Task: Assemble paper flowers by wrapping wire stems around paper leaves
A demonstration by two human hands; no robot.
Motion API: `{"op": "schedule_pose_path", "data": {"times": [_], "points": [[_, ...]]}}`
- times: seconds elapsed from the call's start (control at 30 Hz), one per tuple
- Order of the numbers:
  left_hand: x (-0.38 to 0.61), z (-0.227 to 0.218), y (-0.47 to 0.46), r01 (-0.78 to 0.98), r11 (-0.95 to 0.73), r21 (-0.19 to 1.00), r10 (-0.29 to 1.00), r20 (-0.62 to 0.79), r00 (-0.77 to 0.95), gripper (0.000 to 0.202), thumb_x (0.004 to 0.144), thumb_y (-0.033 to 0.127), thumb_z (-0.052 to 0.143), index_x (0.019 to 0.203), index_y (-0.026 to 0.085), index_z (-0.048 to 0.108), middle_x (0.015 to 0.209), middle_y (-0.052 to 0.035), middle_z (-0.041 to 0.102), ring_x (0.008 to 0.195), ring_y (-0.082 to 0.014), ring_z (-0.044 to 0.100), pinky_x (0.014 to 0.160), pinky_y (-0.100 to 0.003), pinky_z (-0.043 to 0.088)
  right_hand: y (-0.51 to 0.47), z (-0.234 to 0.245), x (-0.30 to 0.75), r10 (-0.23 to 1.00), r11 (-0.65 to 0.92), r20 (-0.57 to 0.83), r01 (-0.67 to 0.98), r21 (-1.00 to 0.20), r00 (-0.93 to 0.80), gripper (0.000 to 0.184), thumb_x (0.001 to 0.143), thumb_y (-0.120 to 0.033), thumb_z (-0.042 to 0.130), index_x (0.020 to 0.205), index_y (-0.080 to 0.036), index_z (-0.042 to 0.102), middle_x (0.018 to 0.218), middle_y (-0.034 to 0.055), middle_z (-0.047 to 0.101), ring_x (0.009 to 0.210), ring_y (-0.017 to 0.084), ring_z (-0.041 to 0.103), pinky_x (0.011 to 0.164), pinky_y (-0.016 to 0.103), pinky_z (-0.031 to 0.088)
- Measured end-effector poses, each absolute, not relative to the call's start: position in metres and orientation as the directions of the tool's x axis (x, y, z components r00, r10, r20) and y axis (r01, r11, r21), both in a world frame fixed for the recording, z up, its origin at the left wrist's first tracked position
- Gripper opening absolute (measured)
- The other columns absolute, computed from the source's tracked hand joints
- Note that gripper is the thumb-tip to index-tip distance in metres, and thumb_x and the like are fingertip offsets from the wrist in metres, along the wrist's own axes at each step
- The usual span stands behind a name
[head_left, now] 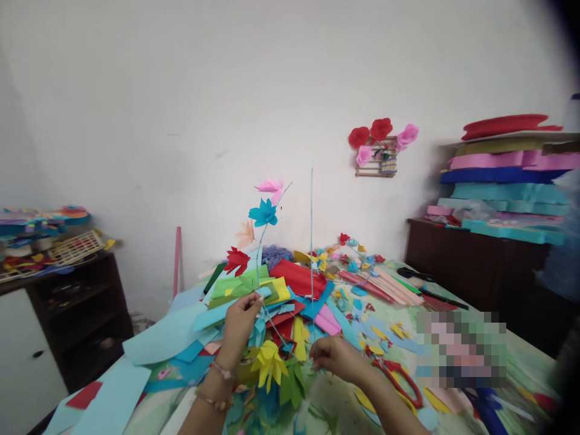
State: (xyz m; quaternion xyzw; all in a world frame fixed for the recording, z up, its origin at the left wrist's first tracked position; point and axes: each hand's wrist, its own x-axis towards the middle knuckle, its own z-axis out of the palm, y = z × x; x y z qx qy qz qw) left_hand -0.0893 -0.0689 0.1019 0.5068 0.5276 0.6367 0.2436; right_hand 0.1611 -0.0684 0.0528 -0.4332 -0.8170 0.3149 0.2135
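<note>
My left hand pinches a thin bent flower stem above the paper pile. Along it sit a pink paper flower, a blue one, a peach one and a red one. The stem runs on below my fingers, near a yellow paper flower and green paper petals; whether these are attached is unclear. My right hand is closed round the lower end of a straight, pale wrapped wire, which stands upright with nothing on it.
Coloured paper sheets and scraps cover the table. Red-handled scissors lie by my right forearm; black scissors lie farther back. Stacked coloured sheets top a dark cabinet at right. A shelf stands left.
</note>
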Motion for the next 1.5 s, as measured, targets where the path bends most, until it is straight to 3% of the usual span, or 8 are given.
{"op": "schedule_pose_path", "data": {"times": [0.17, 0.57, 0.87, 1.17, 1.33, 1.5], "points": [[-0.089, 0.103, -0.069, 0.240, -0.315, 0.918, 0.867, 0.381, -0.320, 0.045, 0.061, 0.055, 0.068, 0.076, 0.012, 0.069, 0.062, -0.0016, 0.060, 0.056, -0.0145, 0.051, 0.055, -0.025, 0.042, -0.064, 0.048, 0.164, 0.876, 0.400, 0.086, 0.617, -0.678, -0.475, 0.018, 0.072, -0.013, 0.055, 0.081, -0.018, 0.070, 0.076, 0.0015, 0.069, 0.070, 0.015, 0.062, 0.063, 0.022, 0.043], [-0.084, 0.099, -0.069, 0.325, -0.282, 0.903, 0.853, 0.391, -0.345, 0.044, 0.065, 0.053, 0.065, 0.080, 0.012, 0.070, 0.066, -0.0027, 0.063, 0.060, -0.0162, 0.054, 0.059, -0.026, 0.042, -0.061, 0.042, 0.163, 0.894, 0.372, 0.076, 0.637, -0.675, -0.442, 0.009, 0.070, -0.018, 0.066, 0.078, -0.017, 0.070, 0.070, 0.0003, 0.067, 0.064, 0.013, 0.058, 0.058, 0.020, 0.038], [-0.083, 0.102, -0.070, 0.371, -0.229, 0.900, 0.902, 0.339, -0.267, 0.040, 0.064, 0.051, 0.065, 0.078, 0.014, 0.069, 0.069, -0.0035, 0.067, 0.063, -0.0186, 0.058, 0.058, -0.026, 0.043, -0.049, 0.015, 0.163, 0.867, 0.431, 0.111, 0.621, -0.654, -0.485, 0.018, 0.066, -0.007, 0.057, 0.075, -0.017, 0.068, 0.075, 0.0006, 0.067, 0.071, 0.013, 0.057, 0.062, 0.020, 0.037], [-0.080, 0.104, -0.073, 0.385, -0.255, 0.887, 0.903, 0.361, -0.234, 0.037, 0.065, 0.050, 0.062, 0.073, 0.015, 0.069, 0.066, -0.0043, 0.067, 0.063, -0.0218, 0.060, 0.060, -0.030, 0.045, -0.057, 0.007, 0.157, 0.887, 0.425, 0.146, 0.653, -0.627, -0.438, 0.024, 0.062, -0.007, 0.050, 0.073, -0.017, 0.068, 0.077, 0.0028, 0.069, 0.076, 0.015, 0.060, 0.064, 0.021, 0.037], [-0.080, 0.102, -0.070, 0.374, -0.251, 0.893, 0.906, 0.352, -0.234, 0.039, 0.065, 0.052, 0.060, 0.075, 0.015, 0.069, 0.071, -0.0052, 0.068, 0.068, -0.0233, 0.061, 0.061, -0.030, 0.046, -0.051, -0.007, 0.158, 0.915, 0.368, 0.148, 0.623, -0.690, -0.376, 0.026, 0.059, -0.007, 0.048, 0.073, -0.018, 0.067, 0.078, 0.0022, 0.069, 0.078, 0.015, 0.060, 0.065, 0.020, 0.038], [-0.082, 0.100, -0.068, 0.356, -0.264, 0.897, 0.914, 0.351, -0.206, 0.040, 0.066, 0.051, 0.058, 0.079, 0.015, 0.069, 0.073, -0.0055, 0.069, 0.070, -0.0235, 0.062, 0.063, -0.030, 0.047, -0.046, -0.019, 0.160, 0.917, 0.363, 0.138, 0.637, -0.680, -0.375, 0.024, 0.060, -0.009, 0.049, 0.074, -0.020, 0.066, 0.081, 0.0009, 0.068, 0.080, 0.015, 0.058, 0.067, 0.021, 0.037]]}}
